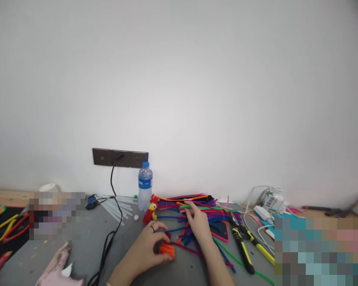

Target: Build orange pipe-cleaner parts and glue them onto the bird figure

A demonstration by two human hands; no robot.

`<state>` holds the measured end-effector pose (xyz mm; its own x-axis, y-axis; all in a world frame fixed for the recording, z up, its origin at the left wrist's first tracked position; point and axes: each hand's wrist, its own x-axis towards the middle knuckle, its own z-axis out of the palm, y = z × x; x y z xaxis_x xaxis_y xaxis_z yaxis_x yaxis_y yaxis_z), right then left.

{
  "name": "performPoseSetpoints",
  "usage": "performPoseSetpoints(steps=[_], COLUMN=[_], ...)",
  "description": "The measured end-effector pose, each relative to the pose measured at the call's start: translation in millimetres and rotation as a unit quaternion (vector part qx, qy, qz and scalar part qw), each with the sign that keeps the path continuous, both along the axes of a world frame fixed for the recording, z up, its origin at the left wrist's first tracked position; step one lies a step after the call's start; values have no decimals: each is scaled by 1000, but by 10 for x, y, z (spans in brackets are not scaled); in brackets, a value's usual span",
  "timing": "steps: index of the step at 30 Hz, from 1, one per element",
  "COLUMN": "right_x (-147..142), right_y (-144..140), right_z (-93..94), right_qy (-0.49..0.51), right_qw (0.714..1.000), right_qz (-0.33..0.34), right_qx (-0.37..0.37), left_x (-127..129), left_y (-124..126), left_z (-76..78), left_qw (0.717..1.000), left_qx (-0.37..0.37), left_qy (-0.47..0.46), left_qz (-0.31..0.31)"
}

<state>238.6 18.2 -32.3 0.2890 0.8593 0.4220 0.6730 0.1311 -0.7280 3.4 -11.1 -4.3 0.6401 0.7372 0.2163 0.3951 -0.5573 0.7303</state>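
My left hand (144,246), with a dark ring on one finger, is curled around a short orange fuzzy piece (167,250) that looks made of pipe cleaner; a dark brown part shows beside it. My right hand (198,220) reaches over a heap of coloured pipe cleaners (223,215), its index finger stretched out and thumb apart, by the tips of an orange and a green one. Whether it touches them I cannot tell. Just beyond my left hand stands a small red and yellow figure (151,209) with a round eye.
A water bottle (145,188) stands against the wall beneath sockets (121,158), from which a black cable (109,234) runs. Yellow-black pliers (243,250) lie to the right, beside a white charger (264,213). Glue sticks (115,208) lie at left, with a pink cloth-like item (58,272) in front.
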Motion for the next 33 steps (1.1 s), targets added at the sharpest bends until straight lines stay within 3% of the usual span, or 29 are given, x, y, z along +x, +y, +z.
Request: performPoseSetpoints(steps=[5, 10, 15, 21, 23, 26, 29, 33], right_x=[-116, -142, -154, -167, -151, -140, -181, -227], right_y=[-33, -37, -47, -49, -42, -74, -209, -473], right_z=[85, 98, 77, 114, 152, 260, 430, 697], right_qy=[-166, -177, -176, -148, -139, -104, -34, 140], right_qw=[975, 963, 961, 975, 981, 989, 965, 919], right_qz=[-64, -100, -111, -100, -95, -79, -60, -76], right_qx=[-133, -176, -181, -136, -100, 69, 253, 361], left_x=[22, 22, 43, 48, 36, 19, 13, 13], left_y=[-40, -48, -36, -10, 7, 41, 79, 105], left_z=[54, 87, 67, 20, 8, -14, -36, -47], left_qw=[999, 998, 996, 994, 993, 991, 986, 979], left_qx=[22, 38, 51, 63, 64, 70, 76, 76], left_qy=[-35, -52, -63, -75, -78, -93, -119, -149], left_qz=[11, 23, 34, 46, 56, 68, 85, 113])
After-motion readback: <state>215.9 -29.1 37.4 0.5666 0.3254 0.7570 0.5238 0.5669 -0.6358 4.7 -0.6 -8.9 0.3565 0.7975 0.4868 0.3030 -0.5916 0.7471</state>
